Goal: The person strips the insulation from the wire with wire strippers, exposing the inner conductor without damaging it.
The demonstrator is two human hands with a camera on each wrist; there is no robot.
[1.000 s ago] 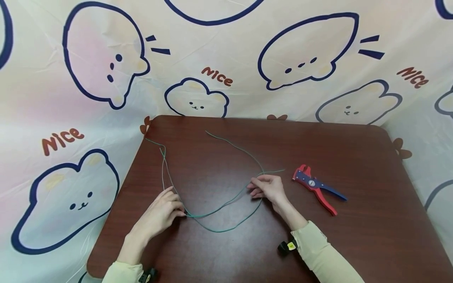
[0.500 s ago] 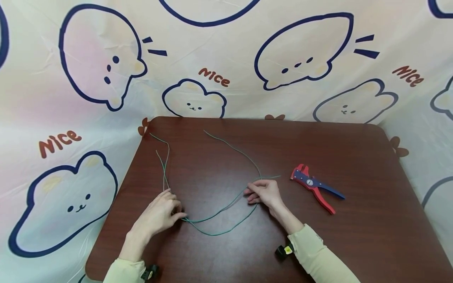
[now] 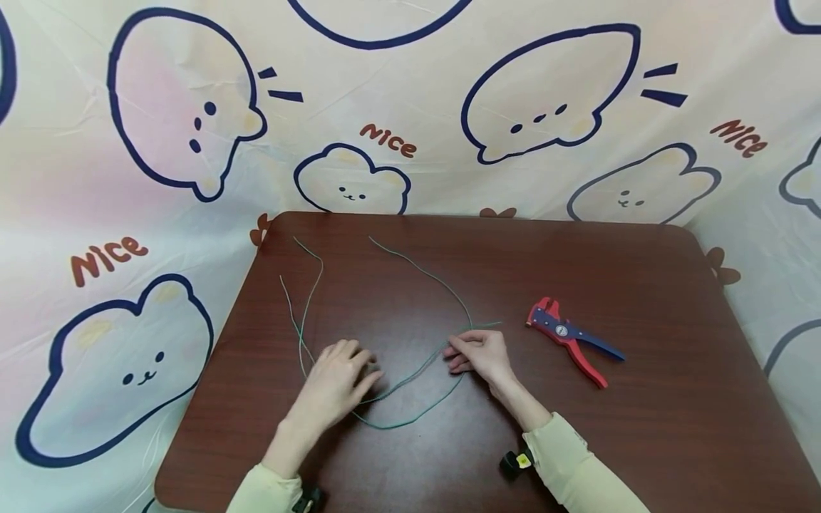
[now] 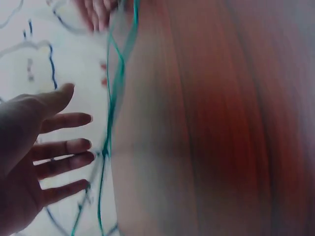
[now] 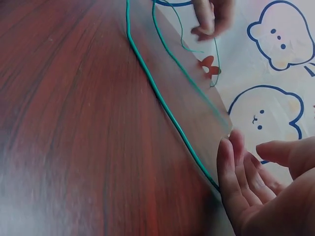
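Thin green wires point(image 3: 385, 427) curve across the brown table, crossing one another at the left and near the right hand. My right hand point(image 3: 482, 354) has its fingertips on the upper strand, appearing to pinch it; a short end sticks out beyond the hand. In the right wrist view, a wire point(image 5: 170, 113) runs behind these fingers, and the exact contact is partly hidden. Over the left part of the wires, my left hand point(image 3: 333, 381) has its fingers spread. The left wrist view shows that hand point(image 4: 49, 152) beside the wires, gripping nothing.
A red and blue wire stripper point(image 3: 561, 330) lies to the right of the right hand. The brown table point(image 3: 641, 285) has rounded corners. Behind it hangs a light cloth point(image 3: 442, 107) with cartoon prints. Loose wire ends reach toward the table's back left.
My left hand has let go of the wires and moved right, its fingers spreading. The left wire ends have shifted right and spread apart. My right hand has barely moved.
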